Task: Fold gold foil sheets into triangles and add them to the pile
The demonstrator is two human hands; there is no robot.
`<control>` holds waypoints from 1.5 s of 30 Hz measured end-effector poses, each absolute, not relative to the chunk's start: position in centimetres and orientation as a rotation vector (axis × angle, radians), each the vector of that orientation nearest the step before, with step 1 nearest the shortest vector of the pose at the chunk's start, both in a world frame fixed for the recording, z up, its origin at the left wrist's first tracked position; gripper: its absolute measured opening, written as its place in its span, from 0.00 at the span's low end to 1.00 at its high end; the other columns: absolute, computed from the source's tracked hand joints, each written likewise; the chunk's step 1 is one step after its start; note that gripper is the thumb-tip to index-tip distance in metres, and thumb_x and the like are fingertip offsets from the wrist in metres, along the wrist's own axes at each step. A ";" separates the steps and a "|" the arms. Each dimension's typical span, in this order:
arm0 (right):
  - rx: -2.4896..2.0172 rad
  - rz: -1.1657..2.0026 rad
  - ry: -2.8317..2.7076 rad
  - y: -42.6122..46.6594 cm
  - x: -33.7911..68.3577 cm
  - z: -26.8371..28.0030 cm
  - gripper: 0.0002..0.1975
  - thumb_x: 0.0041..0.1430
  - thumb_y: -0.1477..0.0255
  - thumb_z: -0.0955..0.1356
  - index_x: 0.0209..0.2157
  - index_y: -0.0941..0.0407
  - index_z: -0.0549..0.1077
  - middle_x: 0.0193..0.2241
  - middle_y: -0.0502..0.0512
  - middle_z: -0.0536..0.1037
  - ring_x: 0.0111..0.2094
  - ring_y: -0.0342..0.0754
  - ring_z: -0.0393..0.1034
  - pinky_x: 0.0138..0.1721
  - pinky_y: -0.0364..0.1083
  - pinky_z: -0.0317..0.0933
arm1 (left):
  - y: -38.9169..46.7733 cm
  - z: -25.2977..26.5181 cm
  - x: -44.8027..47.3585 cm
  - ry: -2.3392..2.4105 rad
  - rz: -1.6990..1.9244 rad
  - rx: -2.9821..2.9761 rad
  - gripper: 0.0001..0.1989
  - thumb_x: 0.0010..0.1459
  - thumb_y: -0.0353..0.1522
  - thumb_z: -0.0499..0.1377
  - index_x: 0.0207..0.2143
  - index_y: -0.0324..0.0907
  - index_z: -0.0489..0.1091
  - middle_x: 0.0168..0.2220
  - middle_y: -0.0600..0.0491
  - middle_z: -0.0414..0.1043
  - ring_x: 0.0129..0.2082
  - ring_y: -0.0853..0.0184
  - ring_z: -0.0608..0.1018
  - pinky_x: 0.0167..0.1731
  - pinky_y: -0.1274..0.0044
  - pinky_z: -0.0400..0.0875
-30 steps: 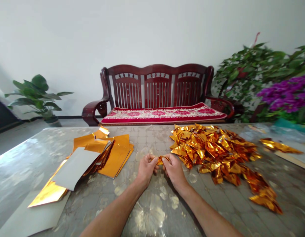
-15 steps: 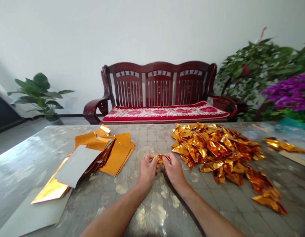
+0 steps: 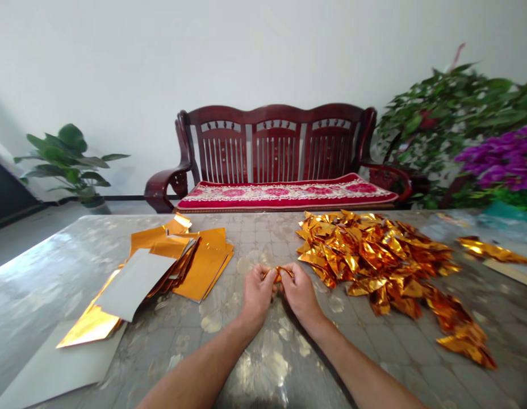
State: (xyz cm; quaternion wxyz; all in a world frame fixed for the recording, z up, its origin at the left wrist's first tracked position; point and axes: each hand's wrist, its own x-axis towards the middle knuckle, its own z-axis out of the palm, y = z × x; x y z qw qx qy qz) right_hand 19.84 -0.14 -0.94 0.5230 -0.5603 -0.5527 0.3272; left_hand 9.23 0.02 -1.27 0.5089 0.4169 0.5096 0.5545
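Note:
A small piece of gold foil paper (image 3: 279,275) is pinched between my two hands above the middle of the table. My left hand (image 3: 258,291) grips its left end, thumb on top and fingers curled. On its right end, my right hand (image 3: 298,289) closes in the same way. Fingers cover most of the piece, so its full shape is hidden. To the right lies a heap of folded gold foil pieces (image 3: 366,250). Flat gold foil sheets (image 3: 204,264) are stacked loosely on the left, with a grey-backed sheet (image 3: 138,283) on top.
The table (image 3: 195,363) has a patterned, glossy cover. A grey board (image 3: 71,363) lies at the front left. Clear plastic (image 3: 448,221) and another foil piece (image 3: 493,250) sit at the far right. Beyond the table stands a wooden bench (image 3: 276,153), with plants on both sides.
Both hands stay in nearly the same place, still pinching the foil piece. The foil between the thumbs looks slightly more bunched or turned. The view has shifted very little.

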 end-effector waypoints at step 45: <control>-1.321 0.858 -1.446 0.1 21.7 -0.7 0.22 0.61 0.63 0.59 0.47 0.56 0.77 0.15 0.47 0.72 0.14 0.46 0.65 0.18 0.44 0.61 | 1.3 -1.3 8.0 1.163 1.252 1.009 0.14 0.54 0.40 0.61 0.34 0.37 0.75 0.17 0.55 0.73 0.15 0.69 0.75 0.18 0.80 0.71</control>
